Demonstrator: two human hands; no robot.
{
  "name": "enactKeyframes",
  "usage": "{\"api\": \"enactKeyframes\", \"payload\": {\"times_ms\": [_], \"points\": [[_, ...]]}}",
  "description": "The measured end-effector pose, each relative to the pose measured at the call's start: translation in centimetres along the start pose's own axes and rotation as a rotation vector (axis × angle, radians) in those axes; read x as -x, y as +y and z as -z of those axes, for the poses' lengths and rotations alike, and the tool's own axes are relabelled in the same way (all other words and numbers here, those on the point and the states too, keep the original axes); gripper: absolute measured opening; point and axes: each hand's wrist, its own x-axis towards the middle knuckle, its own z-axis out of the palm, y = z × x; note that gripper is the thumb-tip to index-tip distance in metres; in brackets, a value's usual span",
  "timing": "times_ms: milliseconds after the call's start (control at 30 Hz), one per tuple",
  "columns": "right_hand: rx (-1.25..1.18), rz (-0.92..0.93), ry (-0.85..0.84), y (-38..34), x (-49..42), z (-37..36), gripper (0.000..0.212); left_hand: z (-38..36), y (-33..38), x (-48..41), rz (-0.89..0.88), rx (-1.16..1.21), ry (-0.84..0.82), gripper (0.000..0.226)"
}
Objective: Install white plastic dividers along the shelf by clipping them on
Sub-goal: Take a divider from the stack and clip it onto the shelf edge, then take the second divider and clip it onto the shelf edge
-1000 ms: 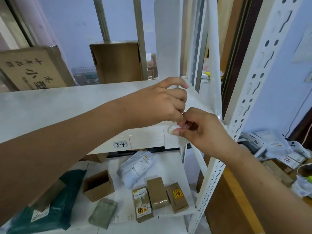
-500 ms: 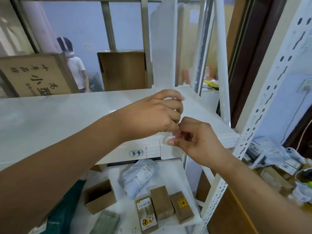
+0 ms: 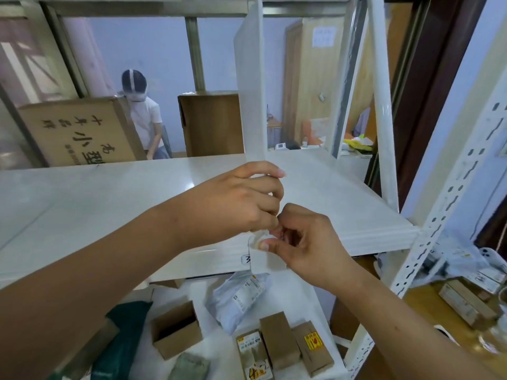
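A tall white plastic divider [image 3: 251, 86] stands upright on the white shelf board [image 3: 90, 204], its front foot hanging over the shelf's front edge. My left hand [image 3: 236, 204] grips the divider's lower front edge from the left. My right hand [image 3: 304, 242] pinches the divider's small white clip [image 3: 259, 242] at the shelf lip, thumb and fingers closed on it. The two hands touch each other there. The clip's seat on the edge is hidden by my fingers.
White perforated uprights [image 3: 450, 193] frame the shelf on the right. A lower shelf holds small cardboard boxes [image 3: 277, 344], an open carton [image 3: 175, 330] and a grey mail bag [image 3: 238, 294]. Large cartons [image 3: 82, 130] stand behind the shelf. A person [image 3: 142, 111] is in the background.
The view has tilted upward, showing more of the divider and the person behind. Both hands stay at the divider's foot, and the divider now covers part of the shelf label.
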Motion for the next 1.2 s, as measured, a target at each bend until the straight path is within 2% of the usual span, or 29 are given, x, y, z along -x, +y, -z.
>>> {"api": "enactKeyframes", "payload": {"times_ms": [200,367,433,500,600,667,733,867,1000,1200], "points": [[0.013,-0.057,-0.06,0.1,-0.2,0.6,0.032,0.2,0.7,0.0,0.032,0.001,-0.024,0.042],[0.036,-0.046,-0.015,-0.5,0.4,0.6,0.029,0.1,2.7,0.9,0.118,-0.012,-0.004,0.037],[0.005,-0.047,0.045,-0.9,1.3,1.2,0.026,0.2,3.6,1.9,0.179,0.017,0.051,0.032],[-0.014,-0.02,0.077,-1.6,2.1,2.2,0.028,0.8,4.7,3.5,0.302,0.045,0.139,0.028],[0.051,0.158,-0.028,-3.7,2.6,2.8,0.016,2.0,6.6,6.3,0.566,-0.019,0.192,0.025],[0.067,0.229,-0.14,-5.6,2.5,2.0,0.01,3.1,8.2,8.1,0.773,-0.076,0.122,0.032],[0.076,0.256,-0.241,-7.3,2.1,0.5,0.022,4.5,9.9,9.9,0.967,-0.125,0.028,0.04],[0.086,0.356,-0.373,-10.3,0.9,-3.8,0.039,7.5,13.3,13.6,1.234,-0.193,-0.113,0.044],[0.045,0.449,-0.423,-13.4,0.4,-8.3,0.047,11.2,16.5,17.4,1.395,-0.293,-0.186,0.04],[-0.003,0.543,-0.477,-21.4,1.7,-15.5,0.047,17.0,21.4,24.5,1.508,-0.431,-0.227,0.035]]}}
